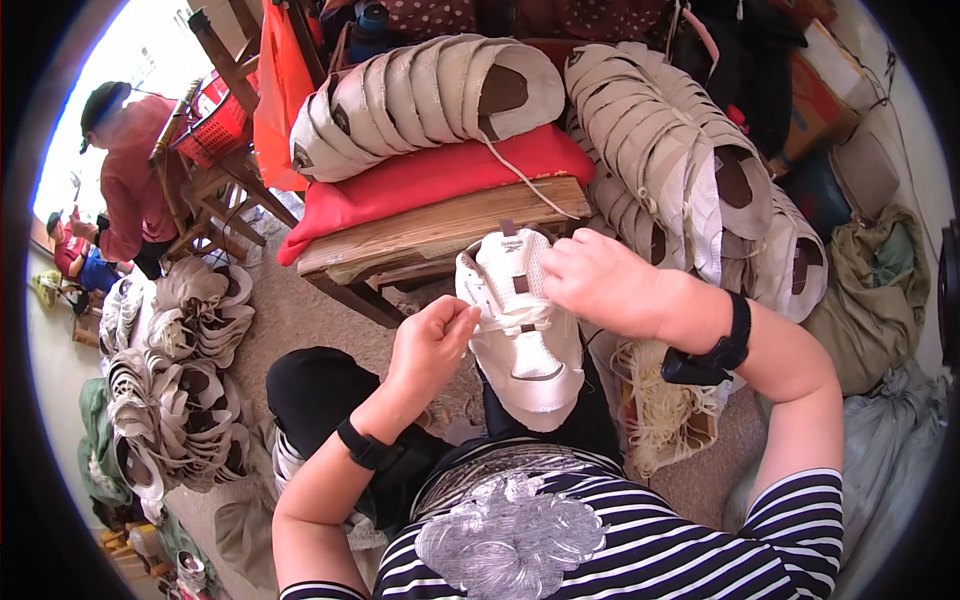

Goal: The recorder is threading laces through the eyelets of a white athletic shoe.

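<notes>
A white shoe upper (530, 375) rests on my thigh, its toe toward me and its tongue pointing away. A pale shoelace (522, 321) crosses its lower eyelets. On the upper's left side, my left hand (430, 345) pinches the lace between thumb and fingers. My right hand (598, 282) is closed against the upper's right eyelet edge; its curled fingers hide what they grip.
Ahead stands a wooden bench (440, 235) with a red cushion (440, 175) and a nested row of uppers (400, 105). More stacked uppers (660, 140) lie right of it, above a box of loose laces (665, 400). Upper piles (180, 400) cover the left floor; another person (135, 170) is beyond.
</notes>
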{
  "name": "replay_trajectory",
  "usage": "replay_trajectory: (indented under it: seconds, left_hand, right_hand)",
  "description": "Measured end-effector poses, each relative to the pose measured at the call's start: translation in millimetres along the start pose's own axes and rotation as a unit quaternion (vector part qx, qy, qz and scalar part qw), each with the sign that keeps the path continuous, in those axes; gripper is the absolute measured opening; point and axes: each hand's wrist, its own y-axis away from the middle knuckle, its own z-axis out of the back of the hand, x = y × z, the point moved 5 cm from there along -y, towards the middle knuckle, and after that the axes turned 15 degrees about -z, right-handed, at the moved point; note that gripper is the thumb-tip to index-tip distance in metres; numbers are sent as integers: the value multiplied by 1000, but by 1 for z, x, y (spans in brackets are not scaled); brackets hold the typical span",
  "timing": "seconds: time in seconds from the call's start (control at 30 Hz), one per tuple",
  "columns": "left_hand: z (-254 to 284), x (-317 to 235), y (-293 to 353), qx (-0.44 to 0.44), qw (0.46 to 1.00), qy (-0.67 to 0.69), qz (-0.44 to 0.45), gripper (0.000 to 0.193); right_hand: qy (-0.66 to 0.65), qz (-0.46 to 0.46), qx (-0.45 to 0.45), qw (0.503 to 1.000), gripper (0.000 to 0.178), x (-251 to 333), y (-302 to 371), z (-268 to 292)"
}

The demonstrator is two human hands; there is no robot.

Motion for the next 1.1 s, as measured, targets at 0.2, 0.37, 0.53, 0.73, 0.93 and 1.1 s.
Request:
replay_trajectory:
  seconds: [0.2, 0.37, 0.53, 0.73, 0.93, 1.1]
  left_hand:
    - [-1, -3, -13, 53, 991, 42, 111, 17]
    - [-10, -13, -23, 91, 959, 194, 185, 15]
    - [-7, -10, -27, 116, 960, 177, 186, 16]
    - [-7, -16, -33, 140, 954, 165, 209, 16]
    - [-8, -13, -35, 145, 969, 101, 173, 16]
    - [-9, -11, -40, 174, 959, 99, 198, 18]
  right_hand:
    - [-239, -16, 65, 969, 26, -18, 0, -3]
    - [-338, -62, 163, 925, 42, -36, 2, -11]
    - [-351, -43, 204, 913, 35, -42, -3, -12]
    - [-293, -30, 219, 930, 26, -47, -4, -21]
    - [-267, -58, 189, 943, 23, -44, -5, -24]
    - [-354, -83, 230, 903, 19, -54, -2, -29]
